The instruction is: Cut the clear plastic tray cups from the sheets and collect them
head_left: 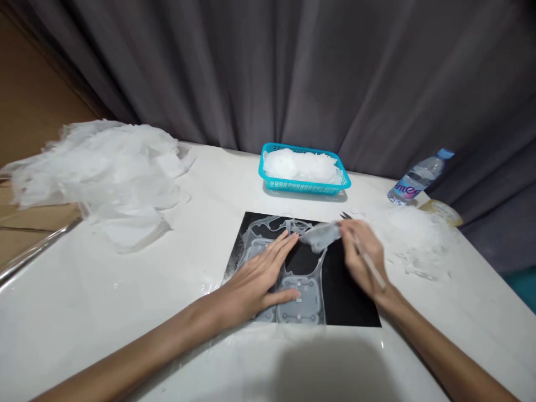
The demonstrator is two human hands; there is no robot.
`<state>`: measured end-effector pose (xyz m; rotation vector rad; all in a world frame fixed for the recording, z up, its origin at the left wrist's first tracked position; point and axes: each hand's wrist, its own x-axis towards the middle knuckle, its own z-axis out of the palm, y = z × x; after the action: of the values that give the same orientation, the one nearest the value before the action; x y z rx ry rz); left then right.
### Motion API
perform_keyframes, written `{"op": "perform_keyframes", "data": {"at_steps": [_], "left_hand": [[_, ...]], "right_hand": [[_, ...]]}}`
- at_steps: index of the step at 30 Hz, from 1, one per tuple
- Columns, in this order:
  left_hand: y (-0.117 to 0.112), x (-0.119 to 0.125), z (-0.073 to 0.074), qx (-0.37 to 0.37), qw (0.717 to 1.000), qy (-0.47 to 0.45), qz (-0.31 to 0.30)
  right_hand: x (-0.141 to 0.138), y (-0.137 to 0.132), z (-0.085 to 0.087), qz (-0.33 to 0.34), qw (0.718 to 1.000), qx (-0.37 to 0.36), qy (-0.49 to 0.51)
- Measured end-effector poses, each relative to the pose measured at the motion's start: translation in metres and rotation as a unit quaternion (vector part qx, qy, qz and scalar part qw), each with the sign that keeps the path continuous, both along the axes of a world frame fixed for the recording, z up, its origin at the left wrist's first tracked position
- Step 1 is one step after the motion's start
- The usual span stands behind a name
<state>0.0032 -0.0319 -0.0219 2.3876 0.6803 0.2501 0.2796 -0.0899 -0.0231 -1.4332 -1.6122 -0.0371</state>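
Observation:
A translucent, rubbery moulded sheet with rounded panels lies on a black mat. My left hand rests flat on the sheet, fingers stretched out and thumb spread over the lower panel. At the mat's upper right, my right hand pinches the edge of a translucent piece, which is lifted and blurred. A slim, pale-handled tool is also held in this hand. Dark pointed tips show just beyond the fingers, possibly tweezers. Between the hands, the sheet has an opening where the black mat shows through.
A blue basket of white translucent pieces stands at the back. Thin translucent sheets are heaped at left. On the right are clear scraps, a water bottle and a tape roll. A grey curtain hangs behind the white table.

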Motion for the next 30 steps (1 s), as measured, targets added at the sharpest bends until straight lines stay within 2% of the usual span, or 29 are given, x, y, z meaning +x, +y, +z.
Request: {"op": "perform_keyframes", "data": {"at_steps": [1, 2, 3, 6, 8, 10, 12, 14, 17, 20, 23, 26, 28, 30], "left_hand": [[0.000, 0.000, 0.000, -0.004, 1.000, 0.001, -0.002], [0.000, -0.001, 0.001, -0.008, 1.000, 0.000, 0.000], [0.000, -0.001, 0.002, -0.012, 1.000, -0.005, 0.007], [0.001, 0.002, 0.006, -0.016, 0.997, -0.060, 0.054], [0.001, 0.004, 0.009, -0.015, 0.990, -0.116, 0.079], [0.003, 0.005, 0.014, -0.021, 0.985, -0.157, 0.068], [0.004, 0.007, 0.019, -0.053, 0.981, -0.174, 0.068], [0.006, 0.008, 0.025, -0.116, 0.971, -0.178, 0.110], [0.007, 0.010, 0.030, -0.236, 0.932, -0.211, 0.177], [0.008, 0.011, 0.026, -0.318, 0.896, -0.247, 0.184], [0.006, 0.009, 0.017, -0.314, 0.902, -0.229, 0.189], [0.003, 0.009, 0.011, -0.313, 0.906, -0.219, 0.184], [0.001, 0.011, 0.012, -0.301, 0.913, -0.208, 0.179], [0.001, 0.013, 0.016, -0.259, 0.932, -0.181, 0.175]], "right_hand": [[0.011, 0.006, 0.003, -0.051, 0.998, -0.005, 0.038], [0.020, 0.009, 0.007, -0.068, 0.996, -0.012, 0.062], [0.024, 0.010, 0.011, -0.049, 0.996, -0.024, 0.065], [0.011, -0.003, 0.021, 0.099, 0.991, -0.084, 0.035], [-0.012, -0.018, 0.027, 0.203, 0.970, -0.134, 0.029], [-0.030, -0.030, 0.032, 0.263, 0.951, -0.160, 0.032], [-0.036, -0.036, 0.033, 0.254, 0.955, -0.145, 0.044], [-0.030, -0.035, 0.029, 0.194, 0.975, -0.105, 0.040], [-0.019, -0.030, 0.015, 0.121, 0.989, -0.068, -0.042], [-0.023, -0.027, -0.001, 0.132, 0.983, -0.055, -0.119], [-0.036, -0.028, -0.010, 0.169, 0.977, -0.062, -0.115], [-0.045, -0.029, -0.009, 0.175, 0.977, -0.090, -0.084], [-0.046, -0.027, -0.005, 0.171, 0.977, -0.107, -0.066], [-0.046, -0.024, -0.001, 0.181, 0.975, -0.120, -0.050]]}}
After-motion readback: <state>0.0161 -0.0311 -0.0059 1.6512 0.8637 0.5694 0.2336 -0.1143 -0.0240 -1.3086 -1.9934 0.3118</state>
